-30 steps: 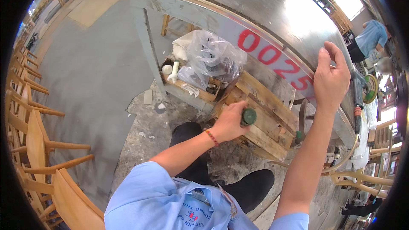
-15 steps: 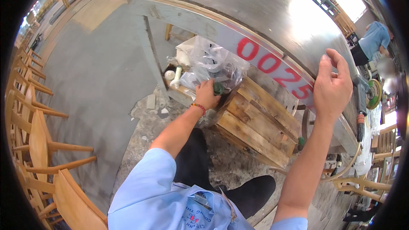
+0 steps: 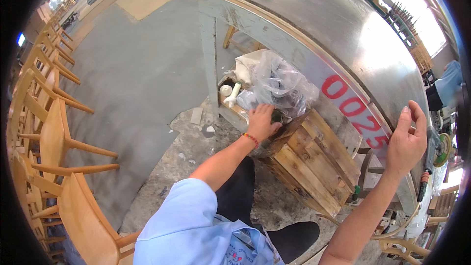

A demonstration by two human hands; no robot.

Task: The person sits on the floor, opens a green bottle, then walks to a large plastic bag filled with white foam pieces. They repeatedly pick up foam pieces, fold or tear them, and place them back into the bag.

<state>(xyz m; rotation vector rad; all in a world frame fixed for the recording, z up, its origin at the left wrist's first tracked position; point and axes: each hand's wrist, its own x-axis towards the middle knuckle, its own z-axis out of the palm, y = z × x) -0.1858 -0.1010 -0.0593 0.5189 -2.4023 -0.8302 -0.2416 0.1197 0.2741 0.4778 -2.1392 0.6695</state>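
My left hand (image 3: 263,123), with a beaded band at the wrist, reaches into a low tray (image 3: 239,114) under the metal-topped table. Its fingers are stretched out beside a crumpled clear plastic bag (image 3: 279,81). A dark green rounded thing (image 3: 277,116) shows between thumb and forefinger; I cannot make out its kind, and no firm grip on it shows. A white bottle-like piece (image 3: 232,95) and a round white piece (image 3: 225,91) lie at the tray's left end. My right hand (image 3: 408,142) is raised at the table's edge, fingers loosely bent and apart, holding nothing.
A wooden crate-like box (image 3: 314,157) stands beside the tray, close to my knees. The metal table (image 3: 314,7) spans the far side. On its right lies a power tool with a green disc (image 3: 442,149). Wooden chairs (image 3: 54,132) line the left. Another person (image 3: 447,86) stands far right.
The view has swung left, so the table, tray and both hands sit farther right in it. My left hand stays at the tray, its fingers shifted slightly; my right stays at the table edge.
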